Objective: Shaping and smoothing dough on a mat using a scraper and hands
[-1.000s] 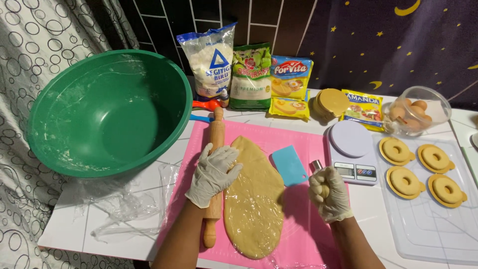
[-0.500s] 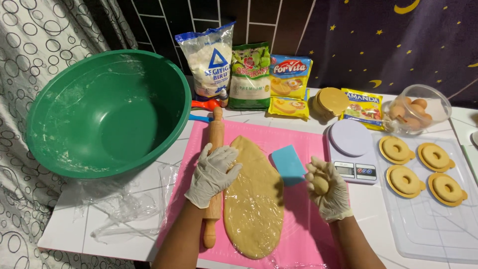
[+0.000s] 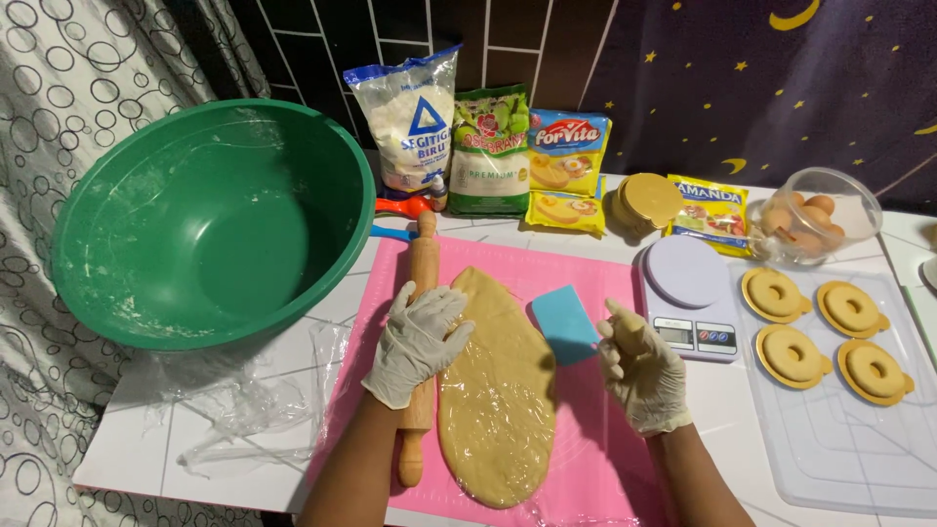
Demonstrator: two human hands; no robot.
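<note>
A long oval sheet of tan dough [image 3: 498,390] lies under clear film on a pink mat [image 3: 586,459]. A wooden rolling pin [image 3: 422,263] lies along the dough's left edge. My left hand [image 3: 418,344], in a white glove, lies over the pin's middle with its fingers reaching onto the dough. My gloved right hand [image 3: 642,371] hovers over the mat to the right of the dough, fingers curled round a small tan lump of dough. A blue scraper [image 3: 564,322] lies just left of that hand.
A big green bowl [image 3: 210,220] stands at the left, with crumpled film [image 3: 244,400] in front of it. Several food packets [image 3: 488,146] line the back wall. At the right are a kitchen scale [image 3: 688,298], an egg bowl [image 3: 815,215] and a white tray [image 3: 849,459] of ring-shaped moulds.
My right hand has lifted a little and shifted up the mat towards the blue scraper, curling its fingers more. My left hand and the rolling pin have stayed in place.
</note>
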